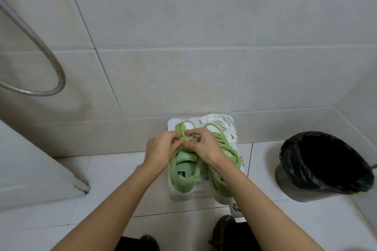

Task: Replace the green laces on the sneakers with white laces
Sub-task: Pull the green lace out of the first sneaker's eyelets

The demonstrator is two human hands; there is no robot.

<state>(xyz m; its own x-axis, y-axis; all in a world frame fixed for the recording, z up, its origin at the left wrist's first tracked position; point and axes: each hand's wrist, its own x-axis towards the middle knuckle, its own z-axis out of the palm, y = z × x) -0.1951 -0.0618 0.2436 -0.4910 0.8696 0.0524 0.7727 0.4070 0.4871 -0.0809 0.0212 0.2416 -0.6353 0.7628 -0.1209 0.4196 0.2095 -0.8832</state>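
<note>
Two green sneakers stand side by side on a white stool [240, 150], heels toward me. The left sneaker [184, 176] has a knot of green laces [186, 138] at its tongue. My left hand [161, 149] pinches that knot from the left. My right hand [204, 145] pinches it from the right. The right sneaker [219, 184] lies partly under my right forearm, its green laces loose. A bundle of white laces [221, 123] lies at the stool's far right corner.
A bin lined with a black bag [324, 162] stands on the floor to the right. A metal shower hose [40, 51] loops along the tiled wall at left. A white fixture [36, 169] juts in at lower left. My feet in dark shoes [223, 228] show at the bottom.
</note>
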